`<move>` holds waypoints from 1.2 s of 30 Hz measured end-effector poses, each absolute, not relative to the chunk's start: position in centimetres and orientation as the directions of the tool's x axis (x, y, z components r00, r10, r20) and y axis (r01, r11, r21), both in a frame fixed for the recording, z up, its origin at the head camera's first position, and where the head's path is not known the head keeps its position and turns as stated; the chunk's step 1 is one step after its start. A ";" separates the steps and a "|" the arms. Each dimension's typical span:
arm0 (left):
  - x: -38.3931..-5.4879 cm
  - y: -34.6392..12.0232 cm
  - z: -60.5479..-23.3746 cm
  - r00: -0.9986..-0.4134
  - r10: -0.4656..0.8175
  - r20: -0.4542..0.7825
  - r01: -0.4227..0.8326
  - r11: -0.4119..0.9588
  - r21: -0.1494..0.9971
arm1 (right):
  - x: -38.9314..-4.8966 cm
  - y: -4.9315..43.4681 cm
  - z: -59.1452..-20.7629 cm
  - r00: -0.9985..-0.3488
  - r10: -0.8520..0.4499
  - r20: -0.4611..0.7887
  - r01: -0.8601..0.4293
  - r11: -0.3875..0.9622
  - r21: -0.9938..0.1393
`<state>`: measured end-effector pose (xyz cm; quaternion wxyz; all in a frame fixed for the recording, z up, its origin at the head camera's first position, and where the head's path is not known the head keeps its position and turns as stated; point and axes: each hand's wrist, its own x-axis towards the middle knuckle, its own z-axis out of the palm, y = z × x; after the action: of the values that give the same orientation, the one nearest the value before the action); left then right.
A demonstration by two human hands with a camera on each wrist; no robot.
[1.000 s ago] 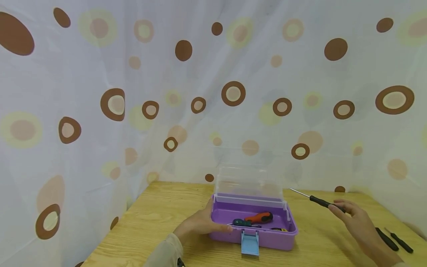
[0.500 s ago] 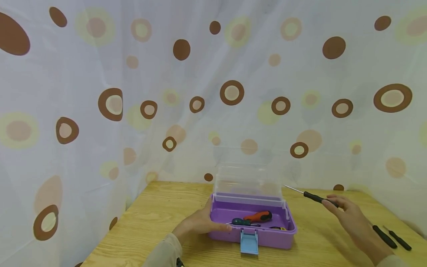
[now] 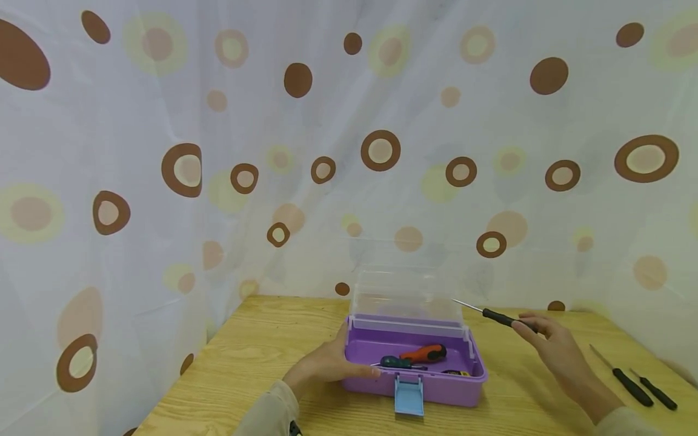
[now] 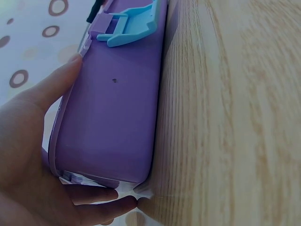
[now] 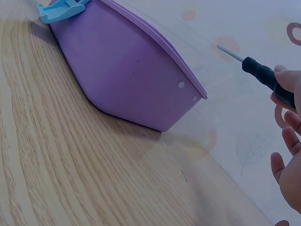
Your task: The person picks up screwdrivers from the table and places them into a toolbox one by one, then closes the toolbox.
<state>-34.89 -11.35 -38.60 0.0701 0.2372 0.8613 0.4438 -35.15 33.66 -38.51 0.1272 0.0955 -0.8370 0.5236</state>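
Note:
A purple toolbox (image 3: 442, 396) stands on the wooden table, its clear lid (image 3: 406, 297) raised at the back and its blue latch (image 3: 409, 396) hanging down in front. Inside lie a dark green screwdriver (image 3: 395, 363), an orange-and-black handled tool (image 3: 424, 353) and a partly hidden black-and-yellow item (image 3: 455, 373). My left hand (image 3: 327, 363) grips the box's left end, thumb along the front rim, fingers round the side (image 4: 94, 207). Right of the box, my right hand (image 3: 556, 351) pinches a black-handled screwdriver (image 3: 498, 317) by its handle end, above the table, shaft pointing left and slightly up.
Two more black-handled screwdrivers, a larger one (image 3: 631, 386) and a smaller one (image 3: 658, 393), lie on the table (image 3: 240, 363) at the far right. A spotted curtain (image 3: 327, 121) hangs behind the table and along its left side.
My right hand has moved left with the screwdriver, bringing its tip over toward the toolbox's right side. The left hand has stayed on the box.

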 end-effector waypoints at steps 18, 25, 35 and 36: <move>-35.0 -11.3 -38.7 -0.888 0.452 0.082 0.322 0.486 0.813 | -36.0 31.9 -38.4 -0.936 -0.042 0.351 -0.338 0.392 -0.855; -35.0 -11.3 -38.7 -0.882 0.462 0.091 0.332 0.472 0.817 | -36.3 31.3 -38.2 -0.939 -0.029 0.343 -0.324 0.409 -0.853; -35.1 -11.3 -38.7 -0.884 0.460 0.086 0.332 0.487 0.808 | -36.6 30.6 -38.2 -0.941 -0.040 0.335 -0.322 0.410 -0.853; -35.1 -11.3 -38.7 -0.882 0.463 0.089 0.335 0.483 0.809 | -36.6 30.5 -38.3 -0.942 -0.045 0.334 -0.322 0.408 -0.854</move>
<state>-35.09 -11.34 -38.74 0.0707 0.2326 0.8581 0.4523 -36.62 30.49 -38.26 0.1303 0.1107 -0.8289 0.5327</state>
